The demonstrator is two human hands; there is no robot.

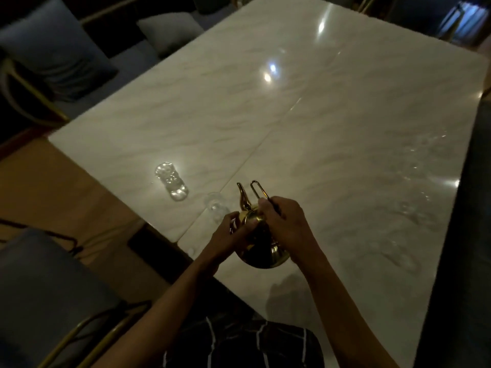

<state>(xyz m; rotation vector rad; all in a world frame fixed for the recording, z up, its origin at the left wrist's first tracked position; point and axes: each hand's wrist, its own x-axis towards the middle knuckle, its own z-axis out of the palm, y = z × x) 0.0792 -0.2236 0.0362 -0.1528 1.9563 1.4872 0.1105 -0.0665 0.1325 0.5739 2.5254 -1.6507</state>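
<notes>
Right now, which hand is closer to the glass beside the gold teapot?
Left. The left hand holds the teapot right beside the glass; the right hand grips the teapot's other side, farther away.

A marble table (345, 115) is filling the centre, reflecting light spots (268, 74) toward 12 o'clock. Blue cushion (53, 49) and grey cushion (170, 30) are lying at 10 and 11 o'clock. A padded chair (47, 282) is standing at 8 o'clock on wooden floor (53, 187); a window (467, 19) is glowing at 2 o'clock.
</notes>
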